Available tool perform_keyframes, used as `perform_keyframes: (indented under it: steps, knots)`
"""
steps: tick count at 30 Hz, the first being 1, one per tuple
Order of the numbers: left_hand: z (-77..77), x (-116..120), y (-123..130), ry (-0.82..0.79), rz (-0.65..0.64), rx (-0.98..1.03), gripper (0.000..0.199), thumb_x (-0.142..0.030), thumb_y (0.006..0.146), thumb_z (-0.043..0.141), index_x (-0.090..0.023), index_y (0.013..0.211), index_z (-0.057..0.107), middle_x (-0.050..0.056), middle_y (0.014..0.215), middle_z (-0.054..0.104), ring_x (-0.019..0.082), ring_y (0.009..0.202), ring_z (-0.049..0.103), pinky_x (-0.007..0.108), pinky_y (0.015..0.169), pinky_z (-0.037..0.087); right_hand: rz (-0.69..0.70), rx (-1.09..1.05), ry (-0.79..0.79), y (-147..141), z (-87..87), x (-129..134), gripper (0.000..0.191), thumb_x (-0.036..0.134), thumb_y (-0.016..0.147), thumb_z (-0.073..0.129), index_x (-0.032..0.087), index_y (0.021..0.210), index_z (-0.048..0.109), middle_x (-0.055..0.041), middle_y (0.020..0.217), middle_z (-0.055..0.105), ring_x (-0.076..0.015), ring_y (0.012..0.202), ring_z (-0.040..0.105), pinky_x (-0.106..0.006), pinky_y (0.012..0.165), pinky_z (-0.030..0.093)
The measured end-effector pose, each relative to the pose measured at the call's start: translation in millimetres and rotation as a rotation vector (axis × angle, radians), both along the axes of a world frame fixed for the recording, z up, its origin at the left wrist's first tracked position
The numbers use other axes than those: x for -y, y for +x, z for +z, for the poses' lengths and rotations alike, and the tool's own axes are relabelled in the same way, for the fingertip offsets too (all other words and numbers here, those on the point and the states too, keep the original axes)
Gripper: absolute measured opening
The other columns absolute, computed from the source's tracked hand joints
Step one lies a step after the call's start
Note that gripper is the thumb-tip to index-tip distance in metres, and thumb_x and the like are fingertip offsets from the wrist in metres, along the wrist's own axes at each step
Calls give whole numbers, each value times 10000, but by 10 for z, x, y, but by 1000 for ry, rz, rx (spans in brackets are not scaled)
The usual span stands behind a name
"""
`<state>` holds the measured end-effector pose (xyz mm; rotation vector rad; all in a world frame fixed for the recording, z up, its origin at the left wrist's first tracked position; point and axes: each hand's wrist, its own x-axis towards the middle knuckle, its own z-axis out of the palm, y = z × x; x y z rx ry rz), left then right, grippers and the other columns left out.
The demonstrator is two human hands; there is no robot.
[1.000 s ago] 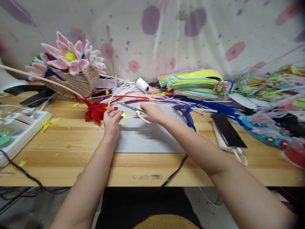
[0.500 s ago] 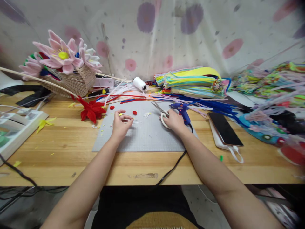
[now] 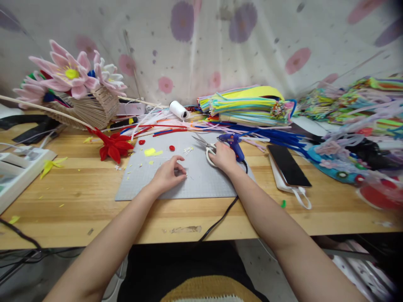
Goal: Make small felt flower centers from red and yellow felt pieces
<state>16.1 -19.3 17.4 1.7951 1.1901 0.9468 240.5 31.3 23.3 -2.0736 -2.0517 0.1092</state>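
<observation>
left hand (image 3: 169,174), fingers curled, over a grey cutting mat (image 3: 206,188); cannot tell whether it pinches anything. right hand (image 3: 224,157) grasping white-handled scissors (image 3: 205,147), blades pointing away to its left. beside that hand, a blue glue gun (image 3: 234,145); beyond the left hand, leftward, a red flower (image 3: 113,147).

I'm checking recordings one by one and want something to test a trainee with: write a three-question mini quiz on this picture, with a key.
1. Which hand is at the scissors?
a) left
b) right
c) both

2. True or false: the phone lies off the grey mat.

3. How many small round red pieces lie on the mat?

Key:
1. b, the right hand
2. True
3. Two
</observation>
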Motion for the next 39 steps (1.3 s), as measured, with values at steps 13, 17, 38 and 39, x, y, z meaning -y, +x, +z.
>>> perform_keyframes:
  steps: [13, 17, 38, 39]
  knots:
    - [81, -9, 68, 118, -80, -427, 402, -140, 653, 550, -226, 1019, 409, -27, 752, 654, 158, 726, 603, 305, 722, 429, -23, 21, 17, -21, -13, 8, 326, 383, 812, 481, 133, 1012, 542, -145, 1034, 625, -260, 971, 587, -328, 780, 438]
    - [218, -199, 40, 125, 26, -254, 416, -180, 653, 573, -225, 1011, 365, -32, 768, 653, 141, 766, 605, 296, 759, 435, -6, 36, 40, -16, -23, 11, 324, 375, 810, 489, 127, 1010, 542, -150, 1028, 623, -264, 979, 582, -328, 784, 438]
    - [225, -855, 199, 105, 199, -414, 398, -208, 740, 539, -230, 1123, 433, 19, 876, 713, 202, 870, 623, 326, 765, 407, -13, -168, 95, -25, -33, 75, 350, 354, 782, 525, 125, 1045, 556, -141, 1013, 628, -268, 984, 583, -340, 837, 425]
    - [231, -851, 179, 111, 209, -392, 397, -209, 741, 539, -230, 1124, 436, 20, 876, 713, 197, 862, 623, 324, 765, 409, -27, -182, 99, -17, -38, 67, 362, 346, 781, 530, 129, 1070, 534, -137, 997, 635, -267, 959, 593, -339, 810, 431]
